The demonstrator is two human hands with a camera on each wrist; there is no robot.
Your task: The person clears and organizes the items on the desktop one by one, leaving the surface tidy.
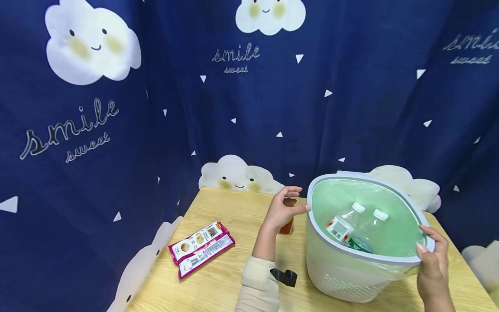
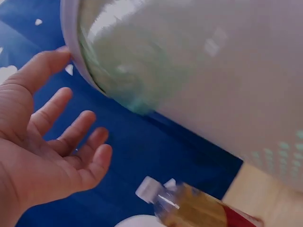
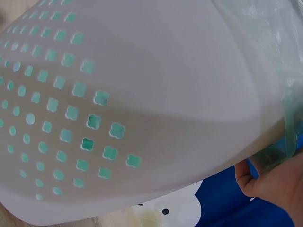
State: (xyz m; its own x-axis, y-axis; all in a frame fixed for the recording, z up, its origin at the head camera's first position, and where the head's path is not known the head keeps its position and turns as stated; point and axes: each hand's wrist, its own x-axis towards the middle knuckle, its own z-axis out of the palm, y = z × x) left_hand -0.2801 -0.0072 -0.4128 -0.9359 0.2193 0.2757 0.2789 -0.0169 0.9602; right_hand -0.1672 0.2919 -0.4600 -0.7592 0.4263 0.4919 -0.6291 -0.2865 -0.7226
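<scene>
A white plastic trash can (image 1: 331, 268) with a grey-blue rim and a pale green bag (image 1: 393, 199) lining it stands at the right of the table, tilted. Two clear plastic bottles with white caps lie inside, one a labelled bottle (image 1: 340, 229). My left hand (image 1: 283, 209) is at the rim's left side; in the left wrist view its thumb tip meets the rim while the other fingers (image 2: 78, 130) are spread loosely away. On the right, my right hand (image 1: 434, 260) grips the rim, thumb inside over the bag. The can's perforated wall (image 3: 180, 85) fills the right wrist view.
A magenta and white snack packet (image 1: 201, 250) lies on the wooden table (image 1: 230, 281) to the left. Behind my left hand, a capped drink bottle (image 2: 189, 205) with a red label is partly hidden in the head view. A blue cloud-patterned curtain (image 1: 265, 104) hangs behind.
</scene>
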